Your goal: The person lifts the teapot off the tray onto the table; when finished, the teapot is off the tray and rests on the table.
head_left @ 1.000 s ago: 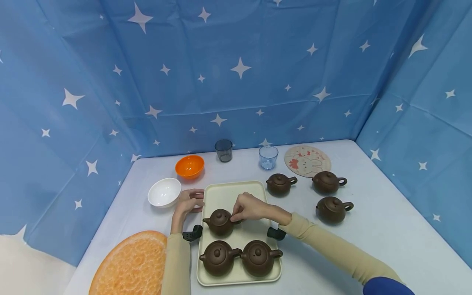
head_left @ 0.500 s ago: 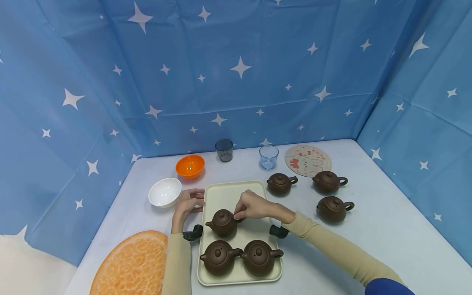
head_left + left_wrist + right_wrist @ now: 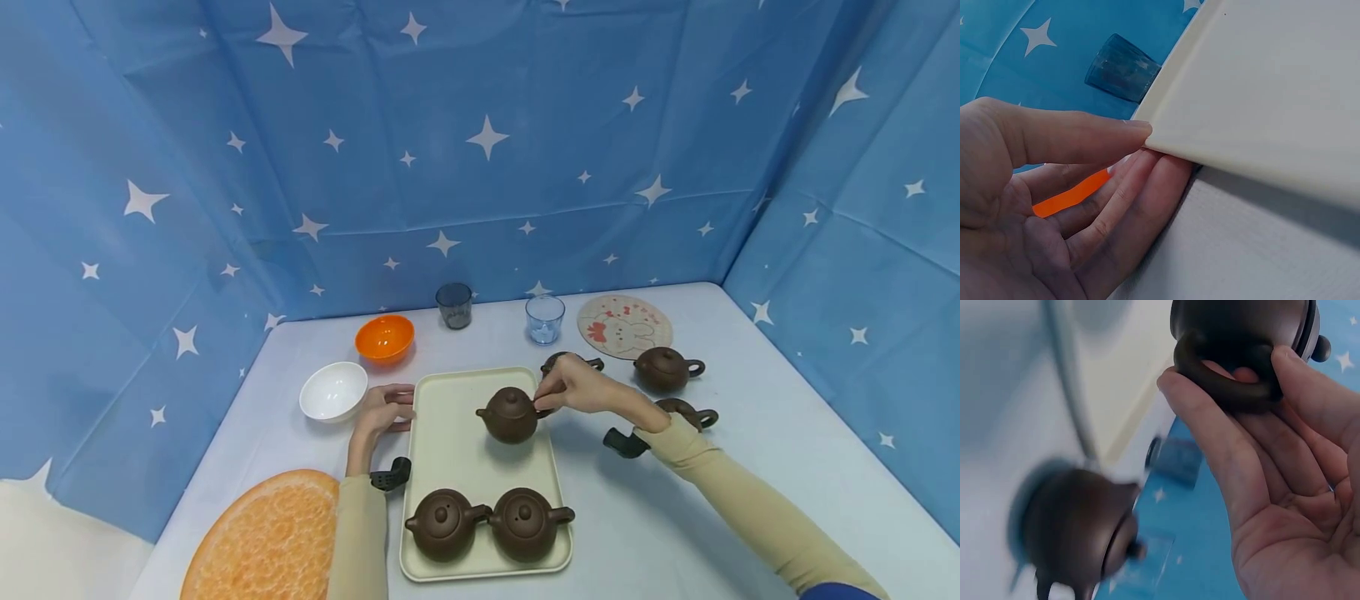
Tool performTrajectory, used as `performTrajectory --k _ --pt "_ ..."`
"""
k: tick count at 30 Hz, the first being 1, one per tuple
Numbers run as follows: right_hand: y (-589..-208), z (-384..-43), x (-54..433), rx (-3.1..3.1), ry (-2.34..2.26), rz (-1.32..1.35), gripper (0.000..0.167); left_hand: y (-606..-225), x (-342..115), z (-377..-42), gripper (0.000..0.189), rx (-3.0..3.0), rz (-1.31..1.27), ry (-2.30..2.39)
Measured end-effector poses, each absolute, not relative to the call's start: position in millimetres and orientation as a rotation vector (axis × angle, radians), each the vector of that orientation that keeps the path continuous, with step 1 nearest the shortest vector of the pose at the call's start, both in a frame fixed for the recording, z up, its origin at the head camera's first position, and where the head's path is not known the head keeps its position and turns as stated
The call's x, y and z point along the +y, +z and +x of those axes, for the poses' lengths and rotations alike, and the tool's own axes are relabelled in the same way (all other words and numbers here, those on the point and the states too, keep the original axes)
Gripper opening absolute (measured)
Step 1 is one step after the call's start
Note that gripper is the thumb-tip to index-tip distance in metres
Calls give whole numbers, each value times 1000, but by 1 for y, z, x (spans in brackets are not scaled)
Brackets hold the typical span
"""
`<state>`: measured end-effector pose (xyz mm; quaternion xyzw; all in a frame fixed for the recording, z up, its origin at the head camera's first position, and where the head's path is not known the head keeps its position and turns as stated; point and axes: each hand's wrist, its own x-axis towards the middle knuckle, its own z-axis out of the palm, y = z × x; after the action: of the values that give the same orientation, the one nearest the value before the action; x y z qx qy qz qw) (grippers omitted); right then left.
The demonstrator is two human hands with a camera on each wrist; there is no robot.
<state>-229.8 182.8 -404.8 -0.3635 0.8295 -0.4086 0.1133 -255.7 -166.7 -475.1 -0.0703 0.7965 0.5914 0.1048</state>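
Note:
In the head view my right hand (image 3: 581, 385) grips a brown teapot (image 3: 511, 416) by its handle, above the right half of the cream tray (image 3: 459, 384). Fingers and thumb wrap the handle (image 3: 1229, 387) in the right wrist view. The teapot is roughly level, spout to the left. My left hand (image 3: 380, 410) pinches the tray's left edge, thumb on the rim and fingers beneath, as the left wrist view shows. Two more brown teapots, a left one (image 3: 444, 524) and a right one (image 3: 525, 523), stand on the near end of the tray.
Right of the tray stand three teapots: one partly behind my hand (image 3: 553, 363), a far one (image 3: 664, 369) and one (image 3: 681, 408) partly behind my wrist. Around the back are a white bowl (image 3: 333, 392), orange bowl (image 3: 385, 339), grey glass (image 3: 454, 306), blue glass (image 3: 544, 319) and round mat (image 3: 626, 326).
My right hand has lifted the teapot from the middle of the tray and carried it right and away from me. The left hand has stayed at the tray's edge.

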Motion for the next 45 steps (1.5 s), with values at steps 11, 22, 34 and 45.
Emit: performTrajectory --k 11,22,34,45 --pt "-408 -226 247 2493 -1166 -940 11 -475 -168 -258 47 2354 -222 1723" --pt "-423 -215 268 2542 -1167 -846 7 -476 -168 -257 46 2353 -208 1736" --pt "-431 -214 270 2575 -1092 -820 6 -477 -166 -256 47 2352 -210 1744" --pt "-427 -216 268 2629 -1001 -797 6 -476 -167 -256 46 2363 -205 1739"
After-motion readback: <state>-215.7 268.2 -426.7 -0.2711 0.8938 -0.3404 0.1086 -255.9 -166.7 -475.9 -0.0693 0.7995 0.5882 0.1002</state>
